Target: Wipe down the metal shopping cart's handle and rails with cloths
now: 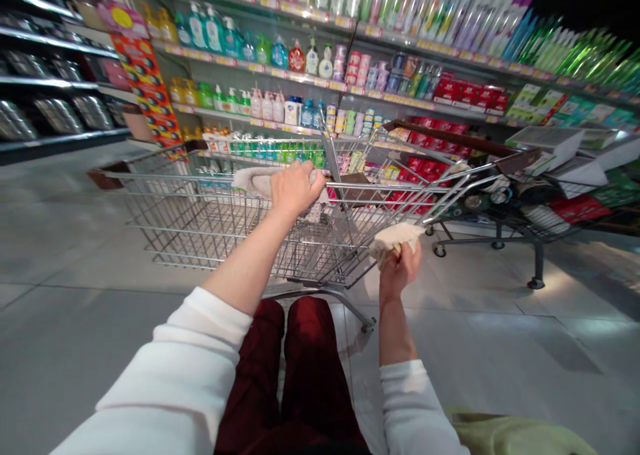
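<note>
A metal wire shopping cart (pixel 240 231) stands side-on right in front of my legs. On its upper side rail, my left hand (pixel 296 187) is closed around a greyish cloth (pixel 253 180), part of which hangs inside the basket. Lower and to the right, my right hand (pixel 404 261) grips a cream cloth (pixel 395 237) beside the cart's lower rear corner. Whether that cloth touches the wires I cannot tell. The cart's brown push handle (pixel 450 137) is at the right end, and the part of the basket I can see through the wires holds no goods.
Behind the cart, shelves (pixel 300 68) carry several rows of pump bottles, cans and boxes. A second cart (pixel 537 255) loaded with boxes stands at the right. Metal pots (pixel 55 113) fill a rack at the left. Pale olive fabric (pixel 520 435) shows at the bottom right.
</note>
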